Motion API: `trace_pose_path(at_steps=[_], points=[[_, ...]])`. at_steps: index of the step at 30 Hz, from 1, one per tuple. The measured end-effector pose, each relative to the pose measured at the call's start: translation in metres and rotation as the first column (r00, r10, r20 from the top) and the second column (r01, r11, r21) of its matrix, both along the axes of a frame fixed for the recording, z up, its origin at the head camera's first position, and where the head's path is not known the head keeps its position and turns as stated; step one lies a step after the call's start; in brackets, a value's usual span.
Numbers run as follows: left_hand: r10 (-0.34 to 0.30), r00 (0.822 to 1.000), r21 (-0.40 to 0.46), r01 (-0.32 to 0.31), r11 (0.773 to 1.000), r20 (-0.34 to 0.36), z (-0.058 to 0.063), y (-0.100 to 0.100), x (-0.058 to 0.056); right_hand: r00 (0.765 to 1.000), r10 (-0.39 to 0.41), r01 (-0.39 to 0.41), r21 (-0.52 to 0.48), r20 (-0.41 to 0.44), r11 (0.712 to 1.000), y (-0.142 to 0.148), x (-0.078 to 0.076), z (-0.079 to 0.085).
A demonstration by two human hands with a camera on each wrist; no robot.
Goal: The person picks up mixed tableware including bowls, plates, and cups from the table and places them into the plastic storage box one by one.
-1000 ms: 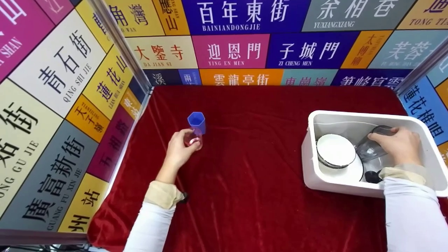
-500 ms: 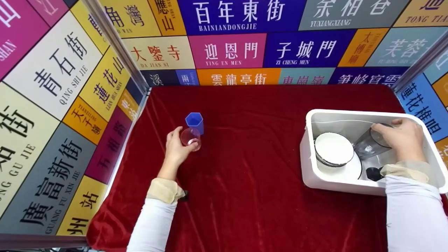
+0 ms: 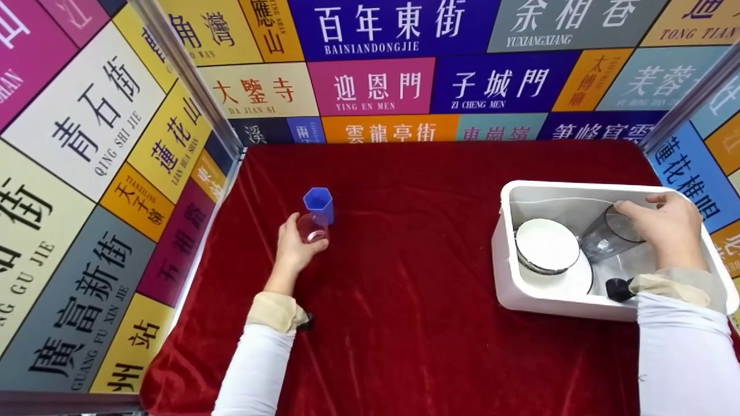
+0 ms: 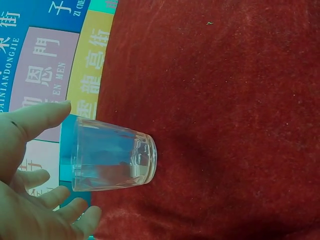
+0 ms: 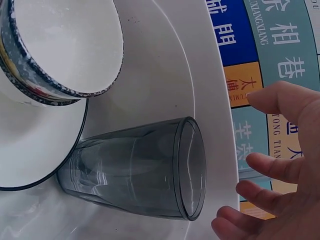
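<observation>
In the head view my left hand [image 3: 298, 245] is around a small clear glass [image 3: 313, 229] standing on the red cloth. The left wrist view shows the thumb and fingers spread apart beside the rim of this glass [image 4: 112, 155], not closed on it. Right behind the glass stands a blue hexagonal cup [image 3: 318, 202]. My right hand [image 3: 670, 228] is over the white bin, near a grey transparent glass [image 3: 610, 234] that leans inside. In the right wrist view its fingers are parted, with a gap between them and the rim of that grey glass [image 5: 125, 170].
The white bin [image 3: 502, 271] stands at the right of the red cloth [image 3: 404, 323]. Stacked white bowls [image 3: 547, 245] sit on a white plate [image 3: 581, 284] in it, left of the grey glass. Walls with coloured street-name panels [image 3: 370, 86] enclose the back and sides.
The left fingers have loosened from the clear glass and drawn slightly back from it. The right hand has let go of the grey glass and moved a little up and right.
</observation>
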State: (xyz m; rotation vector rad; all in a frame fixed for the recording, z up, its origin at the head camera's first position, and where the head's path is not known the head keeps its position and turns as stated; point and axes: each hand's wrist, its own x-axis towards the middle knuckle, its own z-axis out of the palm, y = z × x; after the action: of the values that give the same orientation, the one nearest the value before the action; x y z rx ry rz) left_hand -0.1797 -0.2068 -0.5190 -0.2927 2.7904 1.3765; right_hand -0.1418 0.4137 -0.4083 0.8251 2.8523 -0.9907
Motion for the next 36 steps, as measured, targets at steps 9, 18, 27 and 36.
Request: trace_pose_path(at_steps=[9, 18, 27, 36], points=[[0.012, 1.0, -0.01, -0.011, 1.0, 0.008, -0.005, -0.001, -0.004, 1.0, 0.008, -0.008, -0.012, -0.001, 1.0, -0.002, 0.001, 0.002], [0.02, 1.0, -0.027, -0.019, 0.999, 0.014, -0.01, -0.004, -0.008, 1.0, -0.003, 0.003, -0.023, -0.009, 1.0, -0.006, 0.003, 0.004], [0.056, 0.997, -0.03, -0.055, 0.998, 0.058, -0.021, -0.008, -0.013, 1.0, -0.011, 0.011, -0.059, -0.001, 0.998, -0.014, 0.004, 0.013], [0.047, 0.994, -0.009, -0.047, 0.999, 0.094, -0.021, -0.005, -0.016, 1.0, -0.016, 0.016, -0.085, -0.002, 0.996, -0.016, 0.009, 0.016]])
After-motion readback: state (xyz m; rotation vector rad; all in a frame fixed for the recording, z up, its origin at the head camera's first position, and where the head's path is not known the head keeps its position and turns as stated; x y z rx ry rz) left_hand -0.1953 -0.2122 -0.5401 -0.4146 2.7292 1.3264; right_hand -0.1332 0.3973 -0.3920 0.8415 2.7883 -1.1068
